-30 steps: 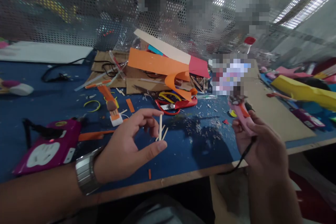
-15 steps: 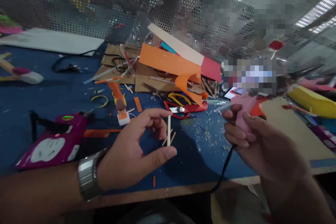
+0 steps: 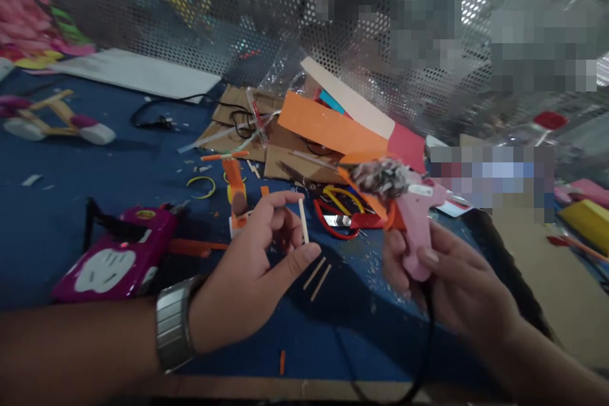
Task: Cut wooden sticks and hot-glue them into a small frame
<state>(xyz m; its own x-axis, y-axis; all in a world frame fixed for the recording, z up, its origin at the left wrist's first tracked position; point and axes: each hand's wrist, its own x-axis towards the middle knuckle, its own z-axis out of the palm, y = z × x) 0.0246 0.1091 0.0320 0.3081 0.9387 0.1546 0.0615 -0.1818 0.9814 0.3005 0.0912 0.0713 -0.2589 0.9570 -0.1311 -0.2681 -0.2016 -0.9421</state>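
Observation:
Between thumb and forefinger, my left hand (image 3: 259, 266) pinches a short pale wooden stick (image 3: 303, 221) by its two ends. My right hand (image 3: 451, 266) is wrapped round the handle of a pink hot glue gun (image 3: 415, 219). Its nozzle end, covered in crumpled silvery wrapping (image 3: 380, 177), points left towards the stick, with a gap between them. Two thin sticks (image 3: 320, 282) lie on the blue table just below my left fingertips. Behind my left hand stands a small orange and white foam piece (image 3: 234, 187), partly covered by the hand.
A purple power strip box (image 3: 121, 257) lies at left. Red-handled scissors (image 3: 340, 222) rest beyond my hands, before orange foam sheets (image 3: 333, 124) and cardboard (image 3: 295, 162). A small stick-and-foam model (image 3: 57, 117) stands far left. The glue gun's black cord (image 3: 428, 342) hangs towards the table edge.
My right hand has swung the glue gun round so its wrapped nozzle faces left, nearer the left hand. The stick in my left hand has tilted slightly. The view has shifted left.

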